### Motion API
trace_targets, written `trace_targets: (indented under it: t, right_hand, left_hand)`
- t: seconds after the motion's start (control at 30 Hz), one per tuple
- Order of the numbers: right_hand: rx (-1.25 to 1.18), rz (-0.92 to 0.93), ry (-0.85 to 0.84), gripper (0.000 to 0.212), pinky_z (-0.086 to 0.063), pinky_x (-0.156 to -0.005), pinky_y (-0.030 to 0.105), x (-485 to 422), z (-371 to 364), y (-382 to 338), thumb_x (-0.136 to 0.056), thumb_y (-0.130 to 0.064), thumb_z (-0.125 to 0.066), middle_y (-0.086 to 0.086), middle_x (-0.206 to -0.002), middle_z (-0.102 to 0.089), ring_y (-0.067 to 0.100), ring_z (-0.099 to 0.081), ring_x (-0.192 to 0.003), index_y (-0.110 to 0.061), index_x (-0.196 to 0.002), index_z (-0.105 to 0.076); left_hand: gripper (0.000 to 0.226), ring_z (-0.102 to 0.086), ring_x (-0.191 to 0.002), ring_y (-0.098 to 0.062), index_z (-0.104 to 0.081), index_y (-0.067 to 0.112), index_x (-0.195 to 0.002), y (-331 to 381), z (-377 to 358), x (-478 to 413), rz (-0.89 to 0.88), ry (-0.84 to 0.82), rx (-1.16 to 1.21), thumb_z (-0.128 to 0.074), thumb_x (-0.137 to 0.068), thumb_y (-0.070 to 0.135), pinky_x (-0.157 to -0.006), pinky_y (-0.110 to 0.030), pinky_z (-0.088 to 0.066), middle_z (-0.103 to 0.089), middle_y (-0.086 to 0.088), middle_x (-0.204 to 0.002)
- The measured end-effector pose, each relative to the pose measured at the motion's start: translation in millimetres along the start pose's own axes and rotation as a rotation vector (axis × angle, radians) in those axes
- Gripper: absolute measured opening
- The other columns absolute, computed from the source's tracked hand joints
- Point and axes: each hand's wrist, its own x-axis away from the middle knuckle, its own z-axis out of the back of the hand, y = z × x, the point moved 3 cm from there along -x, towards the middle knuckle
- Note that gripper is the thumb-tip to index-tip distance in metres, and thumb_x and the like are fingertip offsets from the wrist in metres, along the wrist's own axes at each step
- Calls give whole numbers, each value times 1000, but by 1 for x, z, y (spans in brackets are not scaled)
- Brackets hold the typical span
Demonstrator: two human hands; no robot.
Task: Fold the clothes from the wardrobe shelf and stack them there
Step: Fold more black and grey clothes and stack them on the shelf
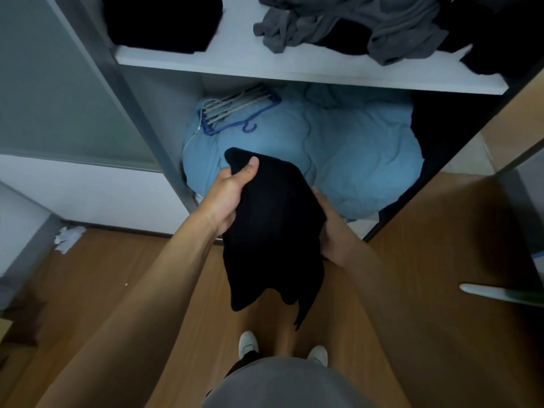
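I hold a black garment [270, 231] in front of the wardrobe, below the white shelf [250, 64]. My left hand [231, 195] grips its upper left edge, thumb on top. My right hand [332, 231] holds its right side from underneath, mostly hidden by the cloth. The garment's lower end hangs loose toward my feet. On the shelf, a folded black stack [162, 23] sits at the left. A crumpled grey garment [347, 25] lies at the middle, over black cloth. More black clothes [500, 39] lie at the right.
Under the shelf lies a bulky light blue duvet [338, 154] with a blue hanger bundle [235, 113] on it. A grey sliding-door frame [129, 98] stands at the left. The floor is wood [117, 275], with white paper scraps [67, 238] at the left.
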Motion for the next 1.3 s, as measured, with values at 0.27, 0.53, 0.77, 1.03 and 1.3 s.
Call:
trace_targets:
  t: [0.27, 0.53, 0.77, 1.03, 1.3]
  right_hand:
    - [656, 491, 307, 47, -45, -68, 30, 42, 10, -23, -96, -38, -63, 11, -69, -62, 16, -59, -68, -1, -68, -60]
    - [230, 438, 130, 45, -55, -92, 27, 57, 17, -44, -77, -45, -75, 5, -115, -74, 21, -68, -113, -16, -111, -70]
    - [373, 321, 118, 77, -46, -106, 32, 47, 5, -20, -72, -55, -80, -12, -133, -63, 7, -60, -121, -30, -140, -52]
    - [61, 190, 191, 40, -60, -69, 32, 49, 3, -42, -88, -21, -72, 13, -110, -74, 24, -74, -96, -4, -122, -63]
    - [-40, 105, 120, 49, -57, -93, 36, 57, 23, -72, -84, -43, -69, 12, -118, -72, 26, -70, -106, -8, -118, -73]
  left_hand:
    - [33, -73, -101, -22, -69, 9, -112, -4, 13, -3, 23, -30, -192, -62, -97, 38, -76, -27, -59, -76, -8, -106]
    - [42, -73, -99, -25, -75, 4, -109, 13, -2, 4, 269, -215, 13, -69, -82, 35, -73, -31, -60, -73, -14, -114]
    - [37, -74, -96, -25, -81, 7, -95, 27, 3, -14, 324, -206, -28, -64, -88, 39, -75, -35, -61, -74, -13, -111]
    - [85, -69, -110, -17, -66, 17, -123, -49, 37, 11, 305, -389, 86, -91, -53, 57, -83, -29, -58, -73, -3, -118]
    - [19, -74, -96, -20, -80, 13, -99, -43, -1, 13, 194, -157, 95, -68, -88, 23, -72, -27, -59, -76, -10, -109]
